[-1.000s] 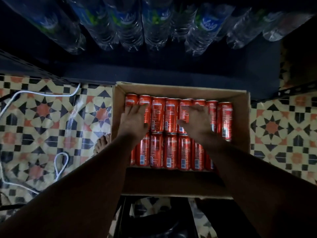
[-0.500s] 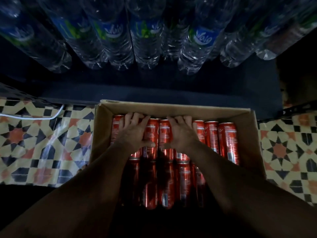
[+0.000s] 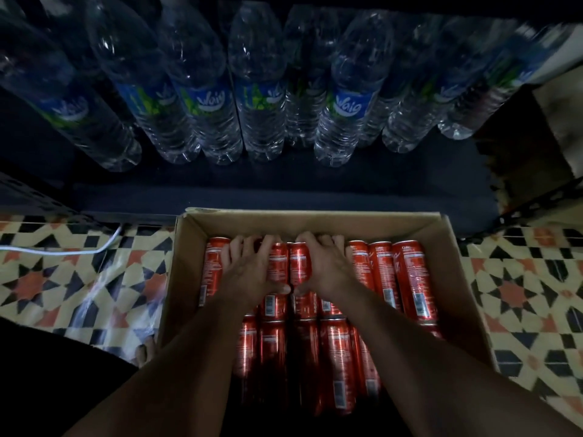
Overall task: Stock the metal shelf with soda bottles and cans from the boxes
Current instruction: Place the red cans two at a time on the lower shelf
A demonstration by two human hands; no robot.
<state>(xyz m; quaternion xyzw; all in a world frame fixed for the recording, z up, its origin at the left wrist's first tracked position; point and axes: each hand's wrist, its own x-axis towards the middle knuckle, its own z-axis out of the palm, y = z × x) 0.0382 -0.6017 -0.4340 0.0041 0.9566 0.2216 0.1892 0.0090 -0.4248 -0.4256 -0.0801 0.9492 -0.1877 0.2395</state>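
Note:
An open cardboard box (image 3: 331, 220) on the tiled floor holds several slim red cans (image 3: 413, 279) lying on their sides in two rows. My left hand (image 3: 249, 269) grips cans in the far row, fingers curled over their far ends and thumb at their near side. My right hand (image 3: 325, 266) grips the neighbouring cans the same way, its thumb almost touching the left thumb. Just beyond the box lies the dark metal shelf (image 3: 284, 181), with a row of clear water bottles (image 3: 258, 102) standing on it.
A white cable (image 3: 63, 250) runs over the patterned tiles left of the box. My bare toes (image 3: 143, 353) show by the box's near left corner. A dark perforated shelf upright (image 3: 536, 197) crosses at the right, with a brown box (image 3: 549, 121) behind it.
Both hands slid toward the box's middle and came together, fingers now curled over the far ends of the cans. The view tilted up, showing more of the bottles.

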